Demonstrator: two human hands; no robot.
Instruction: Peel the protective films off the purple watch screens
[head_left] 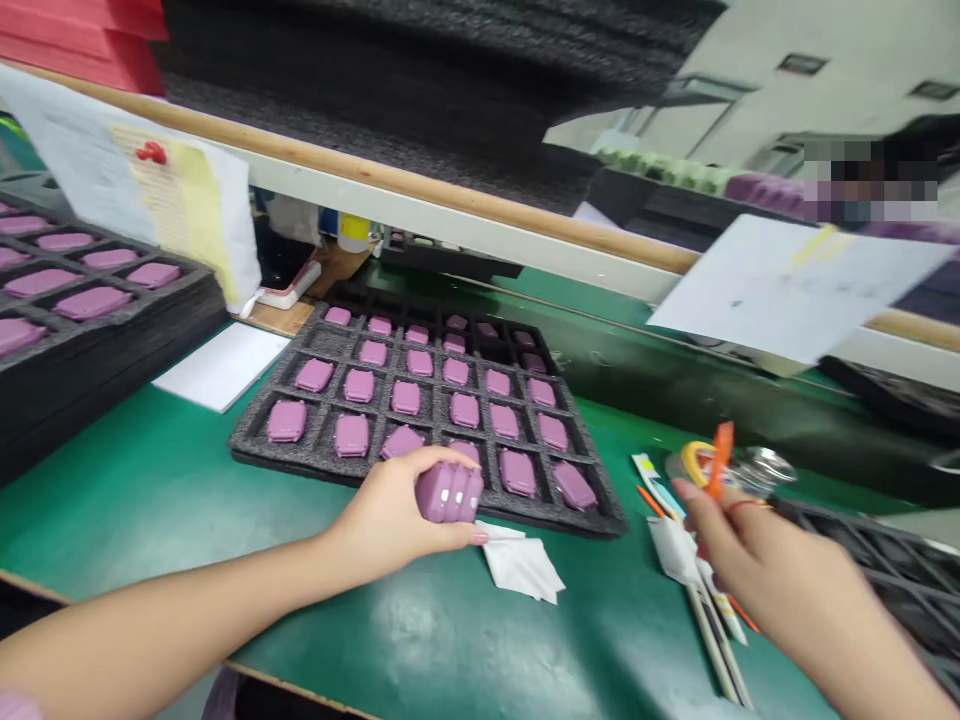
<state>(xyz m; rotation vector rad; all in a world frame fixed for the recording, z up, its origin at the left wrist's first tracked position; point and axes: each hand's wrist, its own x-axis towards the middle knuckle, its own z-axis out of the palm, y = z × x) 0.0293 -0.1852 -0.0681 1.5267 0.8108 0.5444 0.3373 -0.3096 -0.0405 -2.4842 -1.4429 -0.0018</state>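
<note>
My left hand [394, 515] is closed around a small stack of purple plastic cases [450, 492], with pale marks on their sides, over the front edge of a black foam tray [315, 462]. Similar purple cases [406, 397] lie in that tray's compartments. Just right of the held stack, a crumpled white cloth or tissue [525, 568] rests on the green table. On the right, my right hand [780, 560] grips a slim orange tool [721, 455], its kind unclear. Below that hand lie a toothbrush [656, 482] and several thin sticks or pens [712, 635].
A thicker foam tray of purple cases [94, 303] stands at left, beside a white pad [223, 367]. Yellow tape [697, 462] sits near the right hand. A shelf edge [450, 205] crosses above, with papers hanging from it. Black dividers [892, 570] stand far right.
</note>
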